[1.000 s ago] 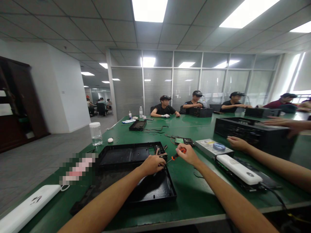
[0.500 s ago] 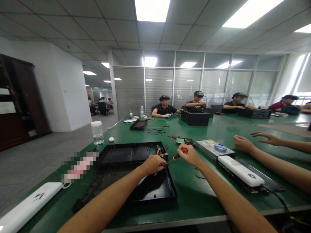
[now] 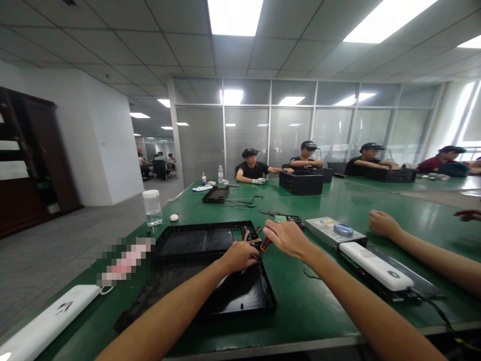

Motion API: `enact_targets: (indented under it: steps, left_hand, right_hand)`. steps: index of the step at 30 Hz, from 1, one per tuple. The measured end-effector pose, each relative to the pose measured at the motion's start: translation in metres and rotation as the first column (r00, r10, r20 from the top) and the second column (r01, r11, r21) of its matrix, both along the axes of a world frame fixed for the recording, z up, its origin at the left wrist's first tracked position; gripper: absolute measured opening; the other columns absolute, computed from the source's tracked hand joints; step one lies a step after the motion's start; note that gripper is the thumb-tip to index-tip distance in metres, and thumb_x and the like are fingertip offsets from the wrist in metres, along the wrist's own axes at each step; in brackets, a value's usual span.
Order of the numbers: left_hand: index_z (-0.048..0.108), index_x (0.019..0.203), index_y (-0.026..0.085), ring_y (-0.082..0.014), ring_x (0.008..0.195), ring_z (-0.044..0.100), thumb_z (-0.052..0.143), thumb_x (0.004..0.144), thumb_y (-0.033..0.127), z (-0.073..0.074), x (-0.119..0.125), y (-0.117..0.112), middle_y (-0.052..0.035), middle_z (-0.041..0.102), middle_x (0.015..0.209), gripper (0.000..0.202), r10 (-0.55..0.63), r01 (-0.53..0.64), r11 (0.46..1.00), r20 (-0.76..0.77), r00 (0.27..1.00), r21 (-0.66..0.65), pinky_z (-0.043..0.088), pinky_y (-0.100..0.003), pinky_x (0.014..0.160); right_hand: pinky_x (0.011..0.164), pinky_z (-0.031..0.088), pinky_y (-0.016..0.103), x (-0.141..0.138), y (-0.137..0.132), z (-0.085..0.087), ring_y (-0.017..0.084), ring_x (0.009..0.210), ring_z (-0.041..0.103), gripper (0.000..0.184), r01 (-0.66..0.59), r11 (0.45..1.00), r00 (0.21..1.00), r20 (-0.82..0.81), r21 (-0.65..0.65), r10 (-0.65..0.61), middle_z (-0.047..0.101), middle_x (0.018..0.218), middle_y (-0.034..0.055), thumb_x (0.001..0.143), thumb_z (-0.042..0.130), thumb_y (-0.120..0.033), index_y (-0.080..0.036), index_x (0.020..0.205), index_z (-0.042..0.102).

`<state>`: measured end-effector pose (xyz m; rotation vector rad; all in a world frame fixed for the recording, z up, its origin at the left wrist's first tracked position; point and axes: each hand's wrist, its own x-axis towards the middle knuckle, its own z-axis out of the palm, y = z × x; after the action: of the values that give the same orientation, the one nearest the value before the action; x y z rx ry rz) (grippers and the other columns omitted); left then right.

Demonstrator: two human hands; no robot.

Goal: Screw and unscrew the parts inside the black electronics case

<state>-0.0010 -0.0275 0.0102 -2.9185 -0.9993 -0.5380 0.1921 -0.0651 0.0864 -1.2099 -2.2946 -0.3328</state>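
Observation:
An orange-and-black screwdriver (image 3: 265, 244) is gripped in my right hand (image 3: 287, 237), held steeply with its tip pointing down and its shaft mostly hidden. My left hand (image 3: 240, 256) is closed just beside it, its fingers curled at the inner right side of an open black plastic casing (image 3: 259, 296). What those fingers pinch is hidden. Several thin wires (image 3: 247, 235) stick up right behind my left hand, at the corner of the casing's far half (image 3: 199, 240). Both halves lie flat on the green table (image 3: 300, 311).
Right of my arm lie a metal drive box (image 3: 326, 228) with a blue round item (image 3: 343, 229) and a white handheld device (image 3: 376, 265). A co-worker's arm (image 3: 424, 250) rests beyond. A clear jar (image 3: 152, 208) and a white power bank (image 3: 52, 321) are left. A circuit board (image 3: 287, 219) lies ahead.
My right hand has moved left and turned, bringing the screwdriver from a slant to nearly upright near my left hand. My left hand stays put. One neighbouring hand has drawn back rightward.

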Motion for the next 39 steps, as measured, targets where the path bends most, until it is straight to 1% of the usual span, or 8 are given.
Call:
enact_targets:
  steps: [3, 9, 14, 18, 26, 30, 34, 39]
  left_hand:
    - [0.063, 0.082, 0.022, -0.0162, 0.081, 0.058, 0.054, 0.074, 0.021, 0.002, -0.001, 0.000, -0.0001, 0.065, 0.084, 0.012, 0.019, -0.019, 1.000, -0.010, 1.000, 0.006, 0.041, -0.023, 0.072]
    - [0.061, 0.083, 0.022, -0.0166, 0.088, 0.056, 0.057, 0.074, 0.024, 0.007, -0.004, 0.001, -0.0002, 0.064, 0.090, 0.010, 0.046, -0.046, 0.998, 0.005, 0.999, -0.039, 0.040, -0.023, 0.073]
    - [0.061, 0.086, 0.022, -0.0178, 0.088, 0.057, 0.059, 0.073, 0.026, 0.016, -0.005, 0.006, -0.0002, 0.064, 0.087, 0.014, 0.101, -0.098, 0.989, 0.018, 0.995, -0.113, 0.040, -0.025, 0.073]
    - [0.061, 0.088, 0.022, -0.0192, 0.090, 0.055, 0.060, 0.073, 0.027, 0.025, -0.004, 0.012, -0.0010, 0.064, 0.089, 0.016, 0.115, -0.112, 0.987, 0.021, 0.993, -0.111, 0.038, -0.029, 0.077]
    - [0.060, 0.081, 0.020, -0.0169, 0.086, 0.055, 0.063, 0.071, 0.026, 0.042, 0.006, 0.043, -0.0009, 0.063, 0.088, 0.012, 0.120, -0.107, 0.978, 0.064, 0.991, -0.177, 0.036, -0.028, 0.078]
    - [0.059, 0.081, 0.019, -0.0152, 0.083, 0.055, 0.064, 0.070, 0.027, 0.045, 0.005, 0.060, 0.0000, 0.063, 0.086, 0.015, 0.103, -0.084, 0.973, 0.078, 0.992, -0.213, 0.036, -0.025, 0.077]
    - [0.059, 0.086, 0.020, -0.0154, 0.082, 0.055, 0.064, 0.071, 0.029, 0.047, 0.002, 0.068, -0.0006, 0.062, 0.086, 0.018, 0.089, -0.075, 0.975, 0.057, 0.994, -0.211, 0.037, -0.024, 0.074]
    - [0.056, 0.094, 0.020, -0.0175, 0.085, 0.054, 0.062, 0.072, 0.026, 0.050, 0.000, 0.059, -0.0022, 0.061, 0.087, 0.024, 0.073, -0.067, 0.982, 0.026, 0.997, -0.179, 0.037, -0.027, 0.077]
  right_hand:
    - [0.058, 0.031, 0.023, -0.014, -0.009, 0.020, 0.016, 0.065, 0.057, 0.035, -0.026, 0.997, 0.990, 0.133, -0.070, 0.035, 0.063, 0.072, 0.0032, 0.088, 0.029, -0.043, -0.019, 0.098, 0.052]
    - [0.063, 0.035, 0.029, -0.034, -0.003, 0.047, 0.025, 0.076, 0.059, 0.058, 0.239, 0.971, 0.902, 0.376, -0.028, -0.211, 0.065, 0.079, 0.0166, 0.087, 0.020, -0.052, -0.013, 0.076, 0.061]
    - [0.061, 0.037, 0.028, -0.040, 0.010, 0.065, 0.022, 0.073, 0.061, 0.043, 0.169, 0.972, 0.913, 0.397, -0.165, -0.091, 0.065, 0.083, 0.0117, 0.086, 0.028, -0.046, -0.015, 0.094, 0.057]
    - [0.062, 0.038, 0.033, -0.039, 0.021, 0.076, 0.028, 0.076, 0.061, 0.054, 0.254, 0.964, 0.884, 0.424, -0.081, -0.198, 0.065, 0.080, 0.0165, 0.086, 0.021, -0.050, -0.012, 0.083, 0.060]
    - [0.060, 0.037, 0.031, -0.038, 0.052, 0.099, 0.024, 0.068, 0.062, 0.053, 0.094, 0.992, 0.907, 0.417, -0.086, -0.050, 0.065, 0.071, 0.0141, 0.087, 0.022, -0.048, -0.014, 0.073, 0.060]
    - [0.056, 0.035, 0.028, -0.038, 0.076, 0.107, 0.022, 0.062, 0.061, 0.037, 0.028, 0.997, 0.909, 0.417, -0.076, 0.006, 0.064, 0.068, 0.0101, 0.086, 0.031, -0.041, -0.015, 0.089, 0.057]
    - [0.056, 0.034, 0.028, -0.034, 0.089, 0.108, 0.021, 0.063, 0.061, 0.046, 0.010, 0.997, 0.896, 0.444, -0.075, 0.025, 0.063, 0.068, 0.0108, 0.087, 0.026, -0.045, -0.015, 0.074, 0.059]
    - [0.054, 0.033, 0.026, -0.030, 0.077, 0.100, 0.019, 0.059, 0.060, 0.035, -0.019, 0.998, 0.908, 0.417, -0.061, 0.043, 0.063, 0.066, 0.0082, 0.085, 0.033, -0.040, -0.015, 0.089, 0.057]
